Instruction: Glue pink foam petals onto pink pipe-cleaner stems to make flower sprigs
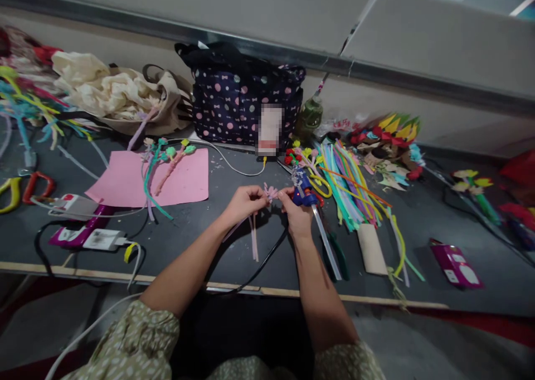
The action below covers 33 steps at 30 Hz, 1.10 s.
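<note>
The left hand [246, 203] and the right hand [299, 217] are positioned above the tabletop [184, 238], near its front edge. A pink flower [271, 193] of fuzzy stems is located between them. The fingers of both hands are closed, pinching the flower from opposite sides. Pale pink stems [254, 243] extend downward below the left hand.

A blue glue gun [304, 189] is located just beside the right hand; whether the two touch cannot be determined. A translucent glue stick [328, 243] projects from the gun toward the front edge.

To the right of the gun lies a bundle of multicoloured fuzzy stems [349, 182], with a tan cardboard piece [371, 249] at its near end. To the left, a pink sheet [112, 180] carries several fuzzy-stem flowers, including one with an orange-pink stalk [169, 175]. A dark patterned bag [242, 104] stands upright at the rear, against the wall side.
</note>
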Each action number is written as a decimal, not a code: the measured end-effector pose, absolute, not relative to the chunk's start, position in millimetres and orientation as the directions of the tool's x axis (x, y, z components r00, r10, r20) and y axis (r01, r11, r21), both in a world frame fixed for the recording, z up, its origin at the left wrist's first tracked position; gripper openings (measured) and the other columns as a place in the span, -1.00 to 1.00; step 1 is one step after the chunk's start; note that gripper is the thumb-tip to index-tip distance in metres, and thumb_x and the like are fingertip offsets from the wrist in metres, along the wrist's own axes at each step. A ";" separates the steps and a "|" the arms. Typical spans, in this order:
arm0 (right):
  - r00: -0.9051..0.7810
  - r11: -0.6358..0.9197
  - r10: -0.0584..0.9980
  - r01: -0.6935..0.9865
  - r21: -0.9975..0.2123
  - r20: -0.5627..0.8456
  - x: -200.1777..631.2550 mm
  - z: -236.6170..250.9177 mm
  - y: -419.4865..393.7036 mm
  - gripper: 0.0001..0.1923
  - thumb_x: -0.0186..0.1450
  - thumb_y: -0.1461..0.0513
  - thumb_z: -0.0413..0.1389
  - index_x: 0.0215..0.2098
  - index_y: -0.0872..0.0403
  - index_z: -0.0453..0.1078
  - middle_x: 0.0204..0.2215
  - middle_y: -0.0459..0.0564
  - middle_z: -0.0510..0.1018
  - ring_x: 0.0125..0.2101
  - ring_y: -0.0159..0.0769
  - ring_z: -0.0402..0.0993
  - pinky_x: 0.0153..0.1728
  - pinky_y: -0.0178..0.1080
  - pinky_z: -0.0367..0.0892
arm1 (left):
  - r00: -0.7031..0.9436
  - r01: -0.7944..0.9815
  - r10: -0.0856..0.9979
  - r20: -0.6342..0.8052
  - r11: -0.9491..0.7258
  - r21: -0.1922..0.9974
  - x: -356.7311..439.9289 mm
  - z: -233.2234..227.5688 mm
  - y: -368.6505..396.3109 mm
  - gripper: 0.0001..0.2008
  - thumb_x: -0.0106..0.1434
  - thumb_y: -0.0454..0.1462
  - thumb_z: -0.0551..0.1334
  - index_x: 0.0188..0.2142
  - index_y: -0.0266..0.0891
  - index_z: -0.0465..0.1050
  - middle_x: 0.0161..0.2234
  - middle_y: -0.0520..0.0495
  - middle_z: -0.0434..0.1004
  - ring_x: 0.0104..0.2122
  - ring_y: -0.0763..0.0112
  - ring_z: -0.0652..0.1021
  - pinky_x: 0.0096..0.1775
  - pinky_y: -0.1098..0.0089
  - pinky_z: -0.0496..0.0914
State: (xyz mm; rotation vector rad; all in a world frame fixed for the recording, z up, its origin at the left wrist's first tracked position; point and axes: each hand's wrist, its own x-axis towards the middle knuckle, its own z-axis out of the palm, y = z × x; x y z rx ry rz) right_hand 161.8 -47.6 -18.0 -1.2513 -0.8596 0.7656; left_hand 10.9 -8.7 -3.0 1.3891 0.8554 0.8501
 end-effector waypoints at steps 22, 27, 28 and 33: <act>0.544 0.082 0.830 0.096 -0.992 0.121 159.1 -15.3 -51.9 -0.71 0.09 0.07 0.28 -0.38 0.12 0.46 -0.49 -0.14 0.47 -0.58 -0.48 0.23 -0.51 -0.34 0.22 | 0.459 -0.009 0.889 -0.015 0.022 1.000 11.9 -0.4 -10.2 -0.79 0.02 -0.20 0.34 -0.49 -0.35 0.48 -0.60 0.04 0.42 -0.66 0.61 0.31 -0.60 0.56 0.18; 0.538 0.060 0.837 0.091 -0.994 0.100 158.7 -14.7 -52.4 -0.71 0.09 0.07 0.28 -0.37 0.12 0.45 -0.53 -0.16 0.44 -0.60 -0.49 0.21 -0.54 -0.35 0.18 | 0.462 -0.028 0.887 -0.012 0.028 0.999 11.8 -0.5 -10.4 -0.78 0.03 -0.19 0.34 -0.47 -0.35 0.48 -0.59 0.03 0.43 -0.67 0.61 0.32 -0.61 0.55 0.19; 0.532 0.061 0.841 0.088 -0.994 0.099 158.6 -14.0 -52.7 -0.72 0.09 0.07 0.28 -0.38 0.12 0.45 -0.53 -0.17 0.43 -0.60 -0.50 0.20 -0.54 -0.35 0.18 | 0.464 -0.030 0.886 -0.012 0.029 0.999 11.8 -0.5 -10.4 -0.78 0.03 -0.19 0.34 -0.47 -0.35 0.48 -0.58 0.03 0.44 -0.67 0.61 0.33 -0.61 0.55 0.19; 0.512 0.077 0.852 0.085 -0.993 0.110 158.5 -12.4 -53.3 -0.72 0.11 0.08 0.26 -0.37 0.13 0.44 -0.52 -0.16 0.42 -0.60 -0.50 0.20 -0.54 -0.35 0.18 | 0.466 -0.022 0.885 -0.010 0.022 1.000 11.6 -1.6 -10.0 -0.76 0.02 -0.17 0.35 -0.46 -0.36 0.49 -0.59 0.04 0.42 -0.67 0.61 0.33 -0.61 0.55 0.21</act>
